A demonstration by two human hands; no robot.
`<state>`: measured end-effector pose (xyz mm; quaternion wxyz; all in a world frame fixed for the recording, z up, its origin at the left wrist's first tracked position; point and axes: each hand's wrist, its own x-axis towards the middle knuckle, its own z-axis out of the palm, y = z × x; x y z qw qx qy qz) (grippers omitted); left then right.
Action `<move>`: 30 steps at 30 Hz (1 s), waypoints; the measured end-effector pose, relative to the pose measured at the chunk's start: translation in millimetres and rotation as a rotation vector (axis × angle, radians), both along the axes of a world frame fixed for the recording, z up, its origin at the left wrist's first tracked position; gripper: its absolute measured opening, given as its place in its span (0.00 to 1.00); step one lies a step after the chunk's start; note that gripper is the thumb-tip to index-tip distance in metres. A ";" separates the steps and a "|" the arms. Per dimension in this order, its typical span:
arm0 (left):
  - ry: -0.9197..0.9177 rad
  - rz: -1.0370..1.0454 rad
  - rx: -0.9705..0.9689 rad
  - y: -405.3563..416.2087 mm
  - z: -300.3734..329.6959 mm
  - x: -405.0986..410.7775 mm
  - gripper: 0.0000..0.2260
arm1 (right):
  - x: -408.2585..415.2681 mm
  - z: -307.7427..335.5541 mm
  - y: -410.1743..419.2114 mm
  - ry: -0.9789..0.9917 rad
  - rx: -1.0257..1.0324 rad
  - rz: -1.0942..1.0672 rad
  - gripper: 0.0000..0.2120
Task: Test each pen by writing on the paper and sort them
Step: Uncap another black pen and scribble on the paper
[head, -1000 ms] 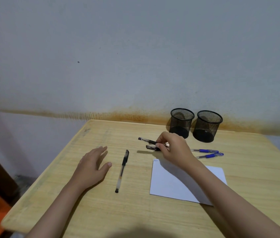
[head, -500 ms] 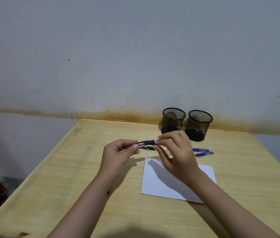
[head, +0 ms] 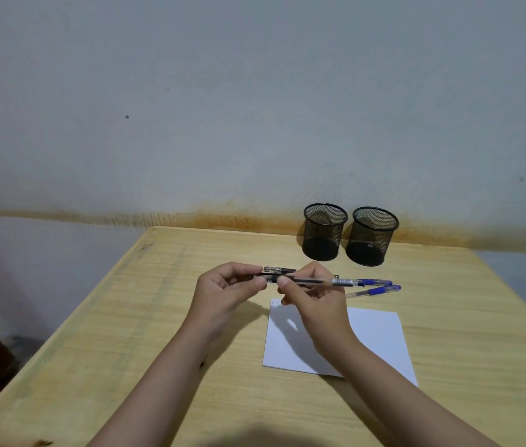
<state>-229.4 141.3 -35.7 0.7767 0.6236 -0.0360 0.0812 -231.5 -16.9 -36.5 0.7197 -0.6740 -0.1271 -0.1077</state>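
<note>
While working above the table [head: 158,317], held one black pen [head: 313,281] level and crosswise, clear of the wood, just beyond the far-left corner of the paper [head: 374,337]. Pinched its left, capped end between thumb and forefinger of the left hand [head: 226,295]. Clamped the barrel just right of that pinch with thumb and curled fingers of the right hand [head: 316,295], leaving the clear barrel projecting right past the grip. Had both hands closed on the pen, with the two pinches almost meeting. Judged as the cap-pulling step, with no writing begun.

Handling, as judged:
- Rated light, stiff and smooth-walled.
- Expected to slip under a loose pinch, and to roll if laid on the flat top.
- Advised a straight pull along the axis at the cap, never a bending one.
- Advised a hold low on the barrel, near the tip, for writing.
- Could not tell how tightly the cap sat.

Noted a second black pen [head: 279,270] behind the hands, partly hidden. Noted two blue pens [head: 374,281] lying side by side on the right, beyond the paper and near the held pen's right end. Noted two mesh cups [head: 324,232] standing side by side at the far edge by the wall, both apparently empty.
</note>
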 end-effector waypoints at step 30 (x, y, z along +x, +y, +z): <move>-0.135 -0.232 0.149 52.8 -18.7 6.9 0.16 | -31.0 -14.8 28.9 -0.103 -0.109 0.051 0.08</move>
